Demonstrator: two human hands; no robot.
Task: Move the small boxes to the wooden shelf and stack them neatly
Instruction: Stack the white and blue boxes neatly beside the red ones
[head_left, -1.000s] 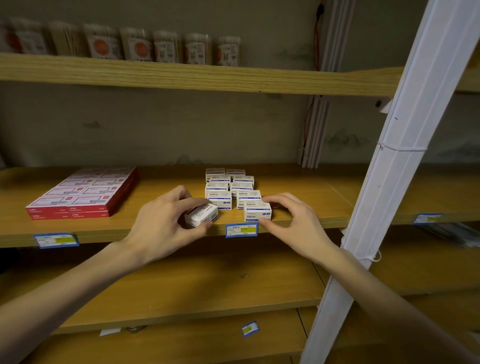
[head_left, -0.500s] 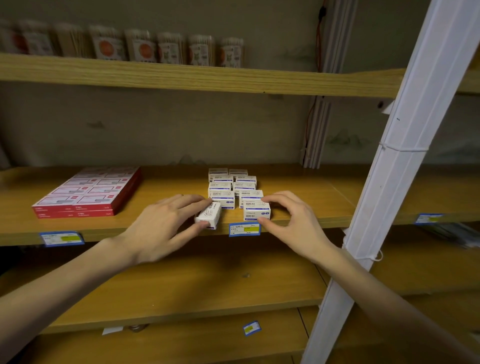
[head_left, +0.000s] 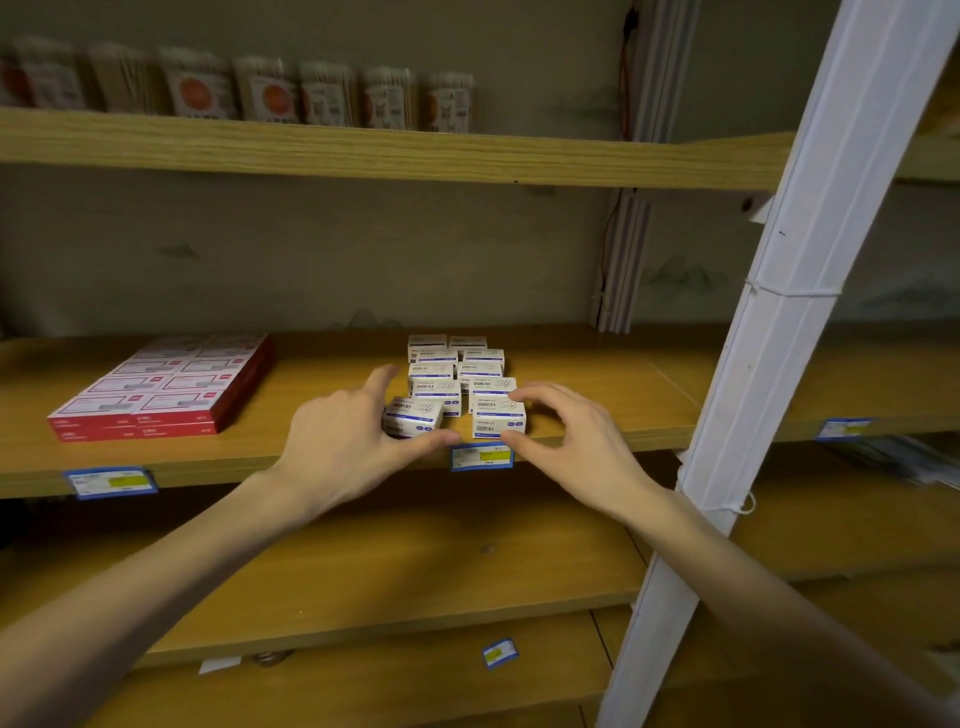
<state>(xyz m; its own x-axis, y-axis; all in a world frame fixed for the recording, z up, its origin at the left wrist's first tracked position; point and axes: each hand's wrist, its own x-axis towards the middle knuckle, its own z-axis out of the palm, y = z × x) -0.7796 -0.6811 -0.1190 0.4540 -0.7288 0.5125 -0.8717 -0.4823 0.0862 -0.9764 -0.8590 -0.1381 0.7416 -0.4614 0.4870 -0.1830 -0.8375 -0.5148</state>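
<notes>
Bare wooden shelf (head_left: 597, 395) right of small boxes (head_left: 457, 374); white post (head_left: 779, 322) blocks farther right

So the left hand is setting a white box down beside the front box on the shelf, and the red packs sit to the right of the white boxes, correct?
Not quite. The head view shows the red packs to the left of the white boxes, not the right. The rest holds: the left hand grips a white box beside the front box on the shelf.

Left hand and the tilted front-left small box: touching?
Touching. The head view shows the left hand with its thumb and fingers round the tilted box on the wooden shelf.
</notes>
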